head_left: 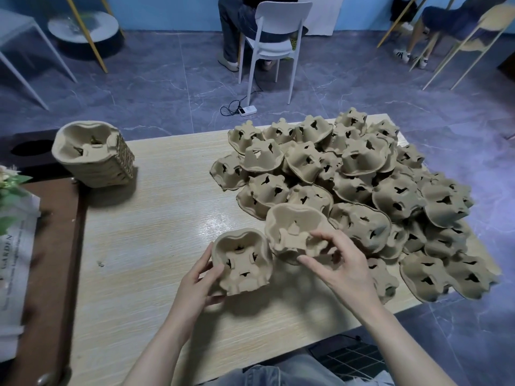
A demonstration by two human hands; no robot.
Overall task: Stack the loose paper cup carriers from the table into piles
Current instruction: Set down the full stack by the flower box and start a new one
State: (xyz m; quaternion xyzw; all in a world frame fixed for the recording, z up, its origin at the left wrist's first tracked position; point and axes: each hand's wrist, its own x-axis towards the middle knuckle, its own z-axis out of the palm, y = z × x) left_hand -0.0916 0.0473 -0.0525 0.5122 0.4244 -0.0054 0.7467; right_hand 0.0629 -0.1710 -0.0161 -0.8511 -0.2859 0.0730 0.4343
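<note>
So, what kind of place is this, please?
Probably a plain indoor workroom: a wooden table heaped with loose cup carriers, a tiled floor, and a white chair where another person sits.

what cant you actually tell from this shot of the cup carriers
Head view only:
- Count in the stacked pile: nested layers blur together.
- Count in the loose heap: carriers overlap and bury others.
- Underside of the carrier the right hand grips: fingers cover it.
- Printed bag at left: cut by the edge, text blurred.

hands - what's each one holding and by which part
Left hand grips one cup carrier by its left rim; right hand pinches a second carrier at its near edge.
</note>
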